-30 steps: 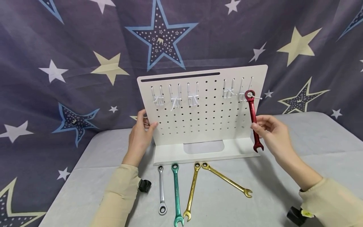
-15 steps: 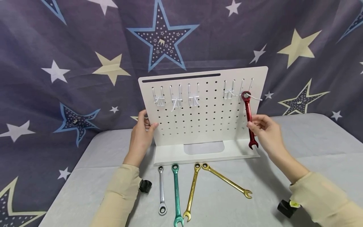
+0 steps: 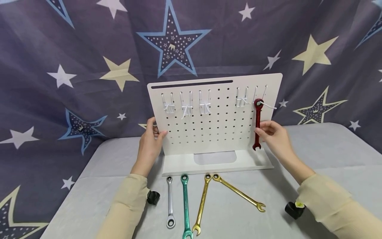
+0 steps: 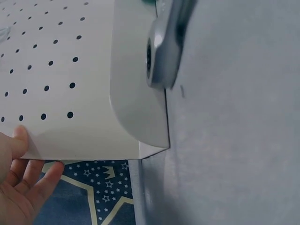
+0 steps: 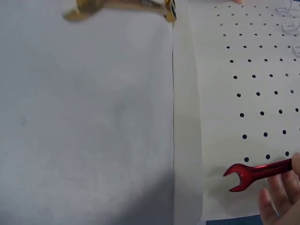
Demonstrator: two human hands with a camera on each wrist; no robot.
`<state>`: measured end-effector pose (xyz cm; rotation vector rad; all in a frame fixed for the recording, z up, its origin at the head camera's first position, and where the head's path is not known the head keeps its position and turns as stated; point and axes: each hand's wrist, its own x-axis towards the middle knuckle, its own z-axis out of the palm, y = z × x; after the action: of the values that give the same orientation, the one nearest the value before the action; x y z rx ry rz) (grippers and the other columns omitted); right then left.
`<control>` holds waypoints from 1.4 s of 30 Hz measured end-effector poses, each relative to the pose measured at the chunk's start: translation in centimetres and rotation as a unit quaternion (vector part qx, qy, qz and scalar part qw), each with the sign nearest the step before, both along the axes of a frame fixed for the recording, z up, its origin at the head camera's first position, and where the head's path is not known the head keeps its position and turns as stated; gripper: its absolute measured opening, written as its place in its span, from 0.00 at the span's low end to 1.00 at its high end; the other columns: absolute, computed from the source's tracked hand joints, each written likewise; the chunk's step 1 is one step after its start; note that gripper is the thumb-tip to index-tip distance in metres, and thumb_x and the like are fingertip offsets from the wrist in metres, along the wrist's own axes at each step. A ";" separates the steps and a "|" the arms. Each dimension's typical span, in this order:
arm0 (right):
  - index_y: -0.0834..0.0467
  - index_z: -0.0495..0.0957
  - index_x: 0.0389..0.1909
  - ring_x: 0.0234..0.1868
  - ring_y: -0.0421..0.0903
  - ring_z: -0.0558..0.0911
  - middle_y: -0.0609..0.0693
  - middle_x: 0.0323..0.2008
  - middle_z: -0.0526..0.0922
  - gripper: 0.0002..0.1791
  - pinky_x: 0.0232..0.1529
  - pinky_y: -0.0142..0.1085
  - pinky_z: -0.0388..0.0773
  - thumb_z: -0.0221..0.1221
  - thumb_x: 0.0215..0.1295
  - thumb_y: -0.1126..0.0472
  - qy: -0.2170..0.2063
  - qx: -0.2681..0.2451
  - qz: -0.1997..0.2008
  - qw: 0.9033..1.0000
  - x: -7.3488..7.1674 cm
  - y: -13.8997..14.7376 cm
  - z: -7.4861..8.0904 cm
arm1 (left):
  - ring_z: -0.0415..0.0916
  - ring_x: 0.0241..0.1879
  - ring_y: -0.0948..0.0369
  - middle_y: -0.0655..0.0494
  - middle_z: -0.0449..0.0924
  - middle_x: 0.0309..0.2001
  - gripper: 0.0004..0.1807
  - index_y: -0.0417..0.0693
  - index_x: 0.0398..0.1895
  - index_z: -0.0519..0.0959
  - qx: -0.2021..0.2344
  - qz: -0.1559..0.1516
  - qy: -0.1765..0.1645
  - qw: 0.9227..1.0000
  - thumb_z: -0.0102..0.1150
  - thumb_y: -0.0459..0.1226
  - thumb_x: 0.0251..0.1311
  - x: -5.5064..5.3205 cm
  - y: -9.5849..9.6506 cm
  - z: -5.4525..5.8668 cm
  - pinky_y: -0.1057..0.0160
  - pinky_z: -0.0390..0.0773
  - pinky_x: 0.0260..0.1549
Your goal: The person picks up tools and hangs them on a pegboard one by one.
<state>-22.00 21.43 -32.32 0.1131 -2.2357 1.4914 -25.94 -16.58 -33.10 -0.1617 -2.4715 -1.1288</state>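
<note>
Nearest are two beige sleeves, the left one [image 3: 125,202] and the right one [image 3: 337,205], each with a black device beneath the wrist, one at the left [image 3: 153,198] and one at the right [image 3: 294,210].

Between the forearms, on the pale cloth-covered table [image 3: 89,199], lie four wrenches. From left to right they are a silver wrench [image 3: 170,200], a green wrench [image 3: 186,205], a gold wrench [image 3: 203,200] with its open end toward the wearer, and a second gold wrench [image 3: 238,192] slanting away to the right. The ring ends of the two gold ones are side by side.

Just beyond them is the white base [image 3: 179,165] of an upright pegboard [image 3: 185,148]. The left hand [image 3: 149,144] grips the board's left edge, thumb on the front face and fingers behind. The right hand [image 3: 277,141] pinches the shaft of a red wrench [image 3: 258,118], which is nearly upright before the board's right side, ring end up, open end down. A white hook [image 3: 268,106] seems to pass through that ring, though the detail is too small to be certain. Four more hooks stand along the upper board, three to the left and one nearer the red wrench.

Farthest back hangs a dark star-print curtain [image 3: 238,49].
</note>
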 end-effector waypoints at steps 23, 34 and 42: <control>0.70 0.76 0.55 0.46 0.55 0.83 0.65 0.46 0.83 0.19 0.45 0.26 0.73 0.60 0.71 0.61 -0.051 0.148 0.028 0.987 2.0 1.0 -1.1 | 0.77 0.46 0.48 0.44 0.76 0.44 0.31 0.51 0.70 0.60 0.007 -0.001 -0.001 1.000 0.61 0.38 0.67 -0.2 0.0 0.0 0.50 0.75 0.45; 0.67 0.78 0.53 0.45 0.59 0.84 0.62 0.47 0.84 0.15 0.45 0.46 0.78 0.61 0.70 0.62 -0.057 0.208 0.063 0.975 5.4 0.1 -1.2 | 0.76 0.46 0.48 0.44 0.75 0.44 0.32 0.50 0.71 0.59 0.011 -0.002 -0.002 1.000 0.61 0.38 0.68 -0.1 0.2 0.0 0.50 0.75 0.44; 0.65 0.81 0.48 0.39 0.47 0.84 0.54 0.41 0.86 0.12 0.39 0.34 0.79 0.63 0.66 0.65 -0.080 0.201 0.122 0.969 6.6 -1.1 -2.1 | 0.77 0.46 0.47 0.44 0.75 0.44 0.32 0.50 0.71 0.58 0.008 -0.002 -0.002 1.000 0.60 0.38 0.68 0.0 0.1 0.0 0.50 0.75 0.43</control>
<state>-15.37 20.34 -34.46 0.4195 -2.7123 1.1718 -25.91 -16.49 -33.13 -0.1604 -2.4664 -1.1501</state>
